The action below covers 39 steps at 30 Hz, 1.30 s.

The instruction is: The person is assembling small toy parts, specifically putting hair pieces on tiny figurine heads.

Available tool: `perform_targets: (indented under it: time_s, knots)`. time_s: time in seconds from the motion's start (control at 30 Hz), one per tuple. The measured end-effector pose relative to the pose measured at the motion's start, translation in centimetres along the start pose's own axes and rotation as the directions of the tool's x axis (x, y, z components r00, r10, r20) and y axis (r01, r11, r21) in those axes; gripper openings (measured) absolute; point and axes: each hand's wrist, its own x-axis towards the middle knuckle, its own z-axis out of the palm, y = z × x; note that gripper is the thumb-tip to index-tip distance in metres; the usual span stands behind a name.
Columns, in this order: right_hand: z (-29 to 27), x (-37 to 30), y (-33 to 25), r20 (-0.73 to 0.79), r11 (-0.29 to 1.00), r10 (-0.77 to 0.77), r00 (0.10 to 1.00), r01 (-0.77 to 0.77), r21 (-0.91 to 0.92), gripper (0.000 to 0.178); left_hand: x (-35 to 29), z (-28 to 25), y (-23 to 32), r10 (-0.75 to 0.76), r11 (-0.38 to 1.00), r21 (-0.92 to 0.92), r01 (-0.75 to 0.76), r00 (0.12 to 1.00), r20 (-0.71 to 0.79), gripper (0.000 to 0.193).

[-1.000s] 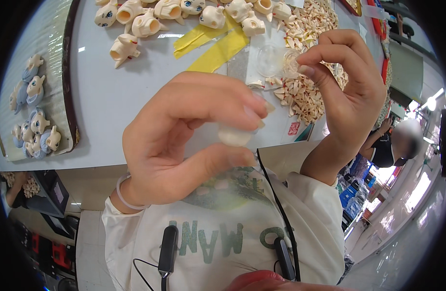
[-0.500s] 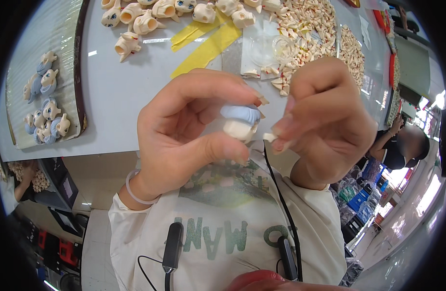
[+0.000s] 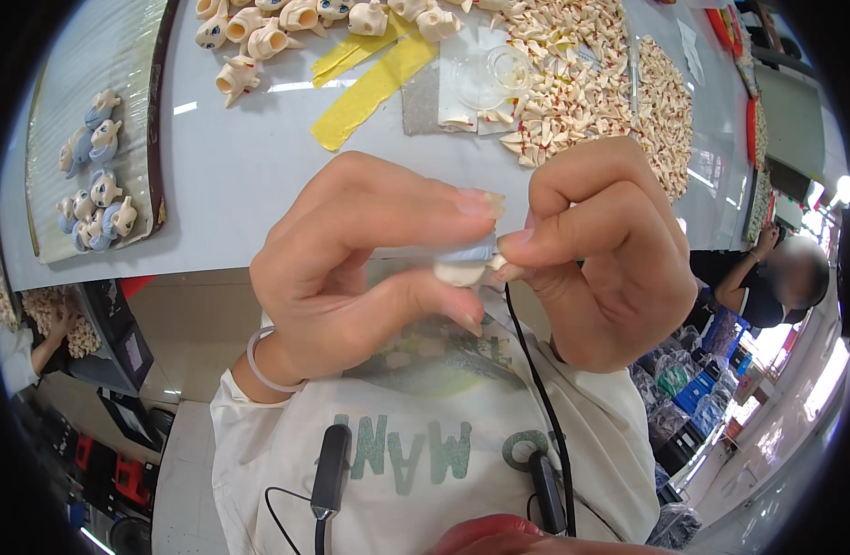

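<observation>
Left hand (image 3: 337, 264) clamps a doll head (image 3: 459, 270) between thumb and curled fingers near the desk's (image 3: 245, 190) front edge, and the right hand (image 3: 615, 254) pinches a small cream piece (image 3: 496, 265) at the head's right side. Blue-and-cream heads (image 3: 102, 141) lie in the shallow tray (image 3: 120, 60) at left; the clear round dish's (image 3: 471, 76) contents are unclear. The held head's blue part faces the desk, its cream part the shirt (image 3: 277, 444), its long axis partly hidden.

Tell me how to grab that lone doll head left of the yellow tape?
I'd probably pinch the lone doll head around its rounded outer sides, coming from the near side: the bunched doll heads sit just beyond it, and its hollow opening faces roughly left.
</observation>
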Motion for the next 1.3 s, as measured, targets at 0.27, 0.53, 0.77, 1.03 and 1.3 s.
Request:
perform_targets:
  time_s: [0.27,0.53,0.77,1.03,1.3]
  knots:
    - [-0.8,-0.1,0.9,0.001,0.986,-0.166,0.986,0.165,0.025,0.021,0.5,0.7,0.9,0.087,0.988,0.124,-0.093,0.995,0.052,0.040]
    - [-0.9,-0.4,1.7,-0.015,0.974,-0.113,0.993,0.114,0.196,0.022,0.4,0.8,0.9,-0.021,0.995,0.097,0.016,0.998,0.051,0.037]
    - [-1.2,-0.7,2.0,-0.005,0.949,0.019,1.000,-0.016,0.314,0.020,0.5,1.1,0.6,-0.043,0.997,0.067,0.040,0.998,0.053,0.034]
    - [-0.5,-1.1,2.3,-0.022,0.914,0.097,0.995,-0.080,0.398,0.020,0.6,1.3,-0.8,-0.096,0.984,-0.148,0.102,0.994,0.046,0.045]
    - [-0.6,-1.0,3.7,-0.163,0.960,-0.118,0.980,0.154,0.232,0.019,1.1,2.0,-0.8,-0.271,0.875,-0.415,0.251,0.962,0.011,0.044]
